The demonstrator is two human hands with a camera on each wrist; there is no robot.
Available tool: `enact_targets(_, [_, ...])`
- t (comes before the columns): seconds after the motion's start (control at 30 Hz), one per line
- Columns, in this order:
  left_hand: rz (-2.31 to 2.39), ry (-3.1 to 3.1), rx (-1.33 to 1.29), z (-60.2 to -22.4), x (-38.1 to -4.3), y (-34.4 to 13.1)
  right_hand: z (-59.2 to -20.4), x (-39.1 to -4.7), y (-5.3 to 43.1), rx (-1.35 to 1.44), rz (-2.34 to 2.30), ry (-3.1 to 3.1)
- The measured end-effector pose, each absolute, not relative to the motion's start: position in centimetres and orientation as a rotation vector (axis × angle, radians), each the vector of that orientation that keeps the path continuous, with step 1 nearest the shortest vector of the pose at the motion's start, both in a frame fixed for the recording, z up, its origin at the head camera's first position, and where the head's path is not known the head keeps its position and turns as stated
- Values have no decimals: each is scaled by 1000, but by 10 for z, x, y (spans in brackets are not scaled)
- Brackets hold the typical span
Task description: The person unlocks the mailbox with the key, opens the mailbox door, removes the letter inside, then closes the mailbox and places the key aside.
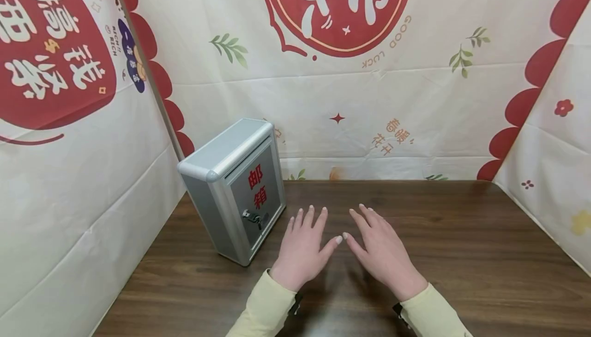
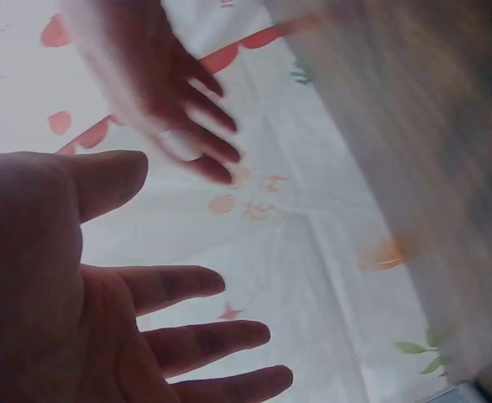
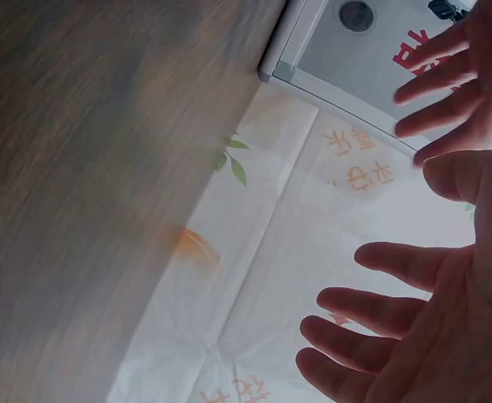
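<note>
A grey metal mailbox point(image 1: 235, 188) with red characters on its door stands on the wooden table, left of both hands. Keys point(image 1: 254, 218) hang from the lock on that door. My left hand point(image 1: 302, 250) is held over the table just right of the mailbox, fingers spread and nothing in it. Close beside it, my right hand point(image 1: 383, 255) is spread in the same way, also holding nothing. The two thumb tips come almost together in the head view. In the right wrist view, the left fingers overlap the front of the mailbox point(image 3: 338, 63).
The brown wooden table point(image 1: 461, 234) runs to a printed white cloth point(image 1: 415, 101) at the back. More printed cloth walls point(image 1: 92, 183) rise at the left and right sides.
</note>
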State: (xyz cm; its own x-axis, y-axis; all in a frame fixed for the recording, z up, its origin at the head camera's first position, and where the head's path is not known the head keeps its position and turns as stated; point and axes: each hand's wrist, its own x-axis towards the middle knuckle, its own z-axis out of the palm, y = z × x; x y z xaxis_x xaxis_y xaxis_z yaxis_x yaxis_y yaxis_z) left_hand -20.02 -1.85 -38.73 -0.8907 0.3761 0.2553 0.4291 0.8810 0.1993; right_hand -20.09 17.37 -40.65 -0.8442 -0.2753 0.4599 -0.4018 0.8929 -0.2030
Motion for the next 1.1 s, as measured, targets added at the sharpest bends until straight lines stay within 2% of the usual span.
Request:
enact_targets(0.33, [-512, -2573, -646, -359, -180, -37, -405, -215, 173, 478, 495, -2670])
enact_targets(0.53, [-723, -2245, -615, -328, -173, -63, -395, -233, 166, 494, 511, -2700])
enact_targets(0.77, [-907, -1910, -440, -302, -177, -106, -381, -259, 155, 528, 590, -2738])
enact_targets(1.1, [-935, -1436, -143, -307, -192, -132, -366, -297, 129, 594, 695, -2767])
